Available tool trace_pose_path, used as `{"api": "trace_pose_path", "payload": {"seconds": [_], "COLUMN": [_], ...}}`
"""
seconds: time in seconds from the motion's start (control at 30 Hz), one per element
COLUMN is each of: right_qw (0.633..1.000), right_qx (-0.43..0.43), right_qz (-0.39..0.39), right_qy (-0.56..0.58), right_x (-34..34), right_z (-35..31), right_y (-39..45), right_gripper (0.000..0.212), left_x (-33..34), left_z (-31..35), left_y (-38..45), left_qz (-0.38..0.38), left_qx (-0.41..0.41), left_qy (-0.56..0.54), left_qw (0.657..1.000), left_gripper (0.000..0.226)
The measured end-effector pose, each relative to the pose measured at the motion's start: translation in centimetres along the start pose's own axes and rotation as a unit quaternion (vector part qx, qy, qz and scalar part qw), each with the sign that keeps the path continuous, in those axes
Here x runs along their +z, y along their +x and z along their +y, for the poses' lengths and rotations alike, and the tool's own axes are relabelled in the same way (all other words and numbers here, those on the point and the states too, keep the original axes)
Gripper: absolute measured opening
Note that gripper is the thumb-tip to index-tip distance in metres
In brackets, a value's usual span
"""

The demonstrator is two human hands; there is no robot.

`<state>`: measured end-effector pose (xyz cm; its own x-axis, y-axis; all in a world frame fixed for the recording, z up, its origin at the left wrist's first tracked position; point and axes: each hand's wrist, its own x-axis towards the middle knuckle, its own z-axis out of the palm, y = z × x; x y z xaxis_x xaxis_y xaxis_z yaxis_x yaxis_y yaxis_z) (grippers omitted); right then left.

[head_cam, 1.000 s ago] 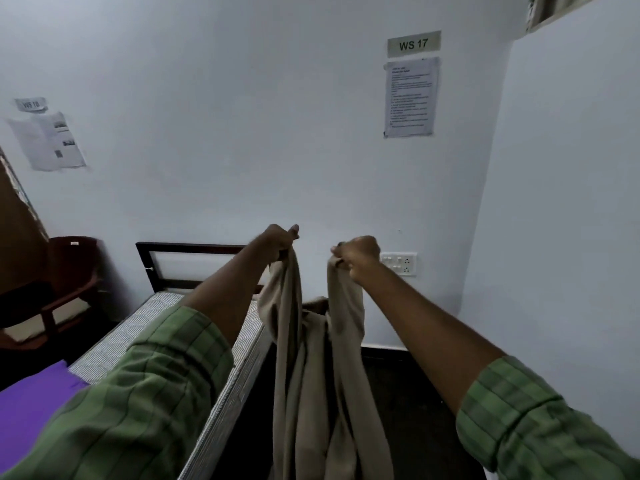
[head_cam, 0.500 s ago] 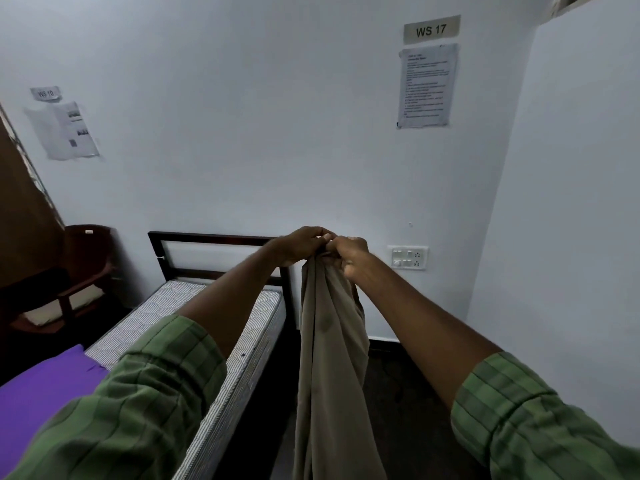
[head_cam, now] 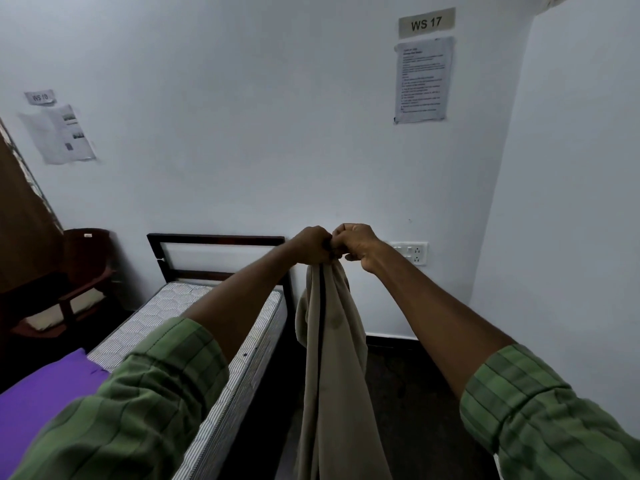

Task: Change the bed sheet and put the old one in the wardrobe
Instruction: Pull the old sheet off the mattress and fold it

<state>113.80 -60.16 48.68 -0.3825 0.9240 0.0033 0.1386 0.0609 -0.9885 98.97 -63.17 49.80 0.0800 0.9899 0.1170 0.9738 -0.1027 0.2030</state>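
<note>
Step in hand: folding the old beige sheet [head_cam: 332, 348], judged from its two top corners being brought together at arm's length.
Left hand [head_cam: 311, 245]: just past 12 o'clock of centre, fingers curled into a pinching grip on the top edge of the sheet.
Right hand [head_cam: 355, 242]: touching the left hand at its 3 o'clock, fingers curled on the same bunched edge; how much cloth lies under them cannot be told.
Old sheet: hangs straight down from both hands toward 6 o'clock, doubled lengthwise, a dark seam of shadow between its two layers; its lower end runs out of view, beside the bed and over the dark floor [head_cam: 408, 375].
Bed [head_cam: 214, 313]: at 8 o'clock of the hands, bare striped mattress showing at the head end below the dark headboard [head_cam: 214, 240].
New sheet: a purple cloth [head_cam: 41, 403] lies on the mattress at 8 o'clock of the view, probably the replacement, not yet spread over the head end.
Wardrobe: not in view.
Progress: old sheet off the bed, fold underway; stowing and spreading both remain.
Next move, as a judgement: one hand should take both corners so the other can slide down to catch the hanging fold and halve it again, keeping the edges matched.
Risk: loose cloth may slip apart or drag on the floor.
</note>
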Motion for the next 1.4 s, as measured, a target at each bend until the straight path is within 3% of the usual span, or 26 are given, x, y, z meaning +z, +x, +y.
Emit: {"api": "trace_pose_path", "payload": {"seconds": [0.1,0.17,0.3,0.4,0.5,0.6,0.73,0.83,0.87,0.93,1.0,1.07,1.13,1.2,1.27,1.33,1.4], "right_qw": [0.993,0.983,0.995,0.99,0.992,0.988,0.971,0.911,0.904,0.938,0.986,0.987,0.991,0.99,0.946,0.887,0.858], "right_qx": [-0.007,-0.005,-0.049,-0.062,-0.018,0.011,0.146,0.093,0.073,0.028,0.001,-0.02,-0.025,-0.046,-0.06,-0.05,0.043], "right_qz": [-0.121,-0.178,-0.056,-0.123,-0.126,-0.119,-0.119,-0.075,-0.035,0.025,0.103,0.16,0.134,0.059,0.003,0.015,0.067], "right_qy": [-0.004,0.031,0.07,0.005,-0.006,-0.094,-0.15,-0.394,-0.421,-0.344,-0.129,-0.014,-0.017,-0.123,-0.317,-0.458,-0.508], "right_x": [-1.8,-3.3,-4.9,-4.2,-2.8,-2.8,-4.9,-6.2,-6.2,-6.4,-7.1,-8.3,-9.3,-10.1,-10.6,-10.7,-10.3], "right_z": [0.2,0.7,3.0,4.7,4.5,6.3,11.9,13.8,13.9,13.5,12.8,11.6,10.4,9.8,10.4,11.1,11.6], "right_y": [-0.6,-0.6,0.2,0.2,-0.8,-0.3,-0.1,0.6,1.0,1.2,1.5,1.7,1.9,1.8,1.9,1.4,0.4], "right_gripper": [0.009,0.022,0.026,0.046,0.031,0.023,0.035,0.024,0.022,0.023,0.022,0.023,0.031,0.038,0.025,0.012,0.01], "left_x": [-0.7,-1.1,-3.2,-5.7,-7.8,-10.2,-12.3,-12.4,-12.2,-11.7,-11.5,-11.9,-12.1,-12.1,-11.9,-11.7,-11.6], "left_z": [-0.6,-0.9,0.3,1.5,2.5,2.2,-0.3,-1.9,-2.6,-4.1,-5.8,-7.3,-8.7,-9.4,-9.7,-9.4,-9.1], "left_y": [0.1,-0.1,-0.7,-0.3,-0.2,-0.3,-0.7,-1.2,-1.2,-1.6,-1.9,-2.3,-2.4,-2.3,-2.1,-2.1,-2.1], "left_qz": [-0.028,-0.043,-0.112,-0.13,-0.138,-0.083,0.051,0.119,0.139,0.188,0.258,0.31,0.341,0.367,0.395,0.404,0.396], "left_qx": [0.014,0.034,0.106,0.13,0.155,0.168,0.154,0.114,0.096,0.065,0.032,-0.031,-0.082,-0.116,-0.138,-0.145,-0.131], "left_qy": [0.005,-0.016,-0.135,-0.162,-0.188,-0.193,-0.217,-0.24,-0.248,-0.266,-0.258,-0.227,-0.23,-0.223,-0.203,-0.191,-0.174], "left_qw": [1.0,0.998,0.979,0.969,0.96,0.963,0.963,0.957,0.954,0.943,0.931,0.923,0.908,0.895,0.885,0.883,0.892], "left_gripper": [0.023,0.008,0.027,0.016,0.004,0.01,0.008,0.01,0.01,0.012,0.037,0.049,0.049,0.049,0.051,0.052,0.05]}}
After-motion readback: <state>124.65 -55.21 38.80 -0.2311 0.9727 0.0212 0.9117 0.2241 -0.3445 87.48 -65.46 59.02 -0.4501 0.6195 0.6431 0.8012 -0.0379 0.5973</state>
